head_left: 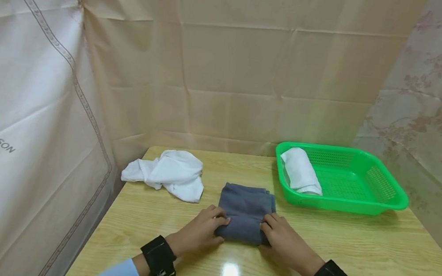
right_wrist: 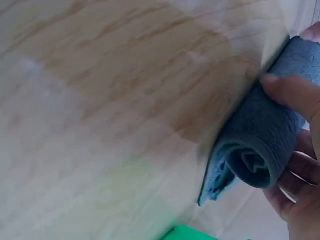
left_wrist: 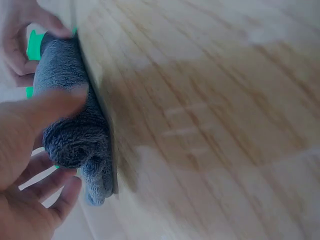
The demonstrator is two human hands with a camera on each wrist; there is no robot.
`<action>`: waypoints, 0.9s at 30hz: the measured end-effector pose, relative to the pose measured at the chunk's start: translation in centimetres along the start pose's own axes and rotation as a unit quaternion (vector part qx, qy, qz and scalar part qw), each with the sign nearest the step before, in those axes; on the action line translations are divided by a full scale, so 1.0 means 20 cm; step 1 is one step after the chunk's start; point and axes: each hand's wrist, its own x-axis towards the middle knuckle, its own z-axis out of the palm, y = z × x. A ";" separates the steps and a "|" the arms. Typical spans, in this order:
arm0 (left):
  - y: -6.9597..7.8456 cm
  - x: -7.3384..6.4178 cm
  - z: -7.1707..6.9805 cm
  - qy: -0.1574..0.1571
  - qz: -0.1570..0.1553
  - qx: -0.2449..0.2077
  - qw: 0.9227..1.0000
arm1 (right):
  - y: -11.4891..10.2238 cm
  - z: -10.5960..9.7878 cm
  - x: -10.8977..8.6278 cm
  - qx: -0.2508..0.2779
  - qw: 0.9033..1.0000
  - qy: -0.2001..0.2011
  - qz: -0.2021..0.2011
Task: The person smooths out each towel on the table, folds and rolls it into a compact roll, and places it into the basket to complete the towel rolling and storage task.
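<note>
A dark grey-blue towel [head_left: 247, 203] lies on the table in front of me, its near part rolled up and its far part still flat. At the roll's left end my left hand [head_left: 206, 226] grips it, thumb on the near side and fingers over the top. My right hand [head_left: 281, 238] holds the right end the same way. In the left wrist view the towel [left_wrist: 62, 65] shows a coiled end between thumb and fingers. The right wrist view shows the towel's [right_wrist: 260, 125] other spiral end beside the right thumb.
To the right stands a green plastic basket [head_left: 352, 206] with a rolled white towel [head_left: 301, 170] along its left side. A crumpled white towel [head_left: 173, 173] lies at the table's back left. Hanging cloth [head_left: 231, 68] encloses the wooden table [head_left: 141, 219] behind and on both sides.
</note>
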 end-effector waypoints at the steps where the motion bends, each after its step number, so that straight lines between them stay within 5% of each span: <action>1: 0.00 0.00 0.00 0.003 0.000 0.002 1.000 | 0.00 0.00 0.00 -0.004 1.000 0.001 -0.001; 4: 0.00 0.01 0.00 -0.002 -0.017 -0.008 1.000 | 0.01 0.01 0.01 0.015 1.000 -0.004 0.017; 7: -0.01 0.02 -0.01 -0.019 -0.049 -0.059 0.997 | 0.02 0.00 0.01 0.087 0.994 -0.028 0.062; 12: -0.05 0.04 -0.03 -0.034 -0.076 -0.185 0.979 | 0.07 -0.02 0.00 0.253 0.961 -0.038 0.107; 15: -0.07 0.04 -0.02 -0.033 -0.083 -0.223 0.971 | 0.08 -0.02 0.00 0.296 0.949 -0.034 0.107; 18: -0.07 0.05 -0.01 -0.023 -0.095 -0.231 0.968 | 0.08 -0.01 0.01 0.272 0.955 -0.025 0.112; 20: -0.07 0.05 -0.01 -0.016 -0.096 -0.205 0.974 | 0.07 -0.02 0.02 0.229 0.967 -0.013 0.108; 23: -0.06 0.05 -0.01 -0.009 -0.074 -0.129 0.989 | 0.05 -0.02 0.03 0.131 0.989 0.006 0.073; 27: -0.04 0.04 -0.01 -0.011 -0.035 -0.015 0.999 | 0.03 -0.03 0.02 0.026 0.999 0.018 0.018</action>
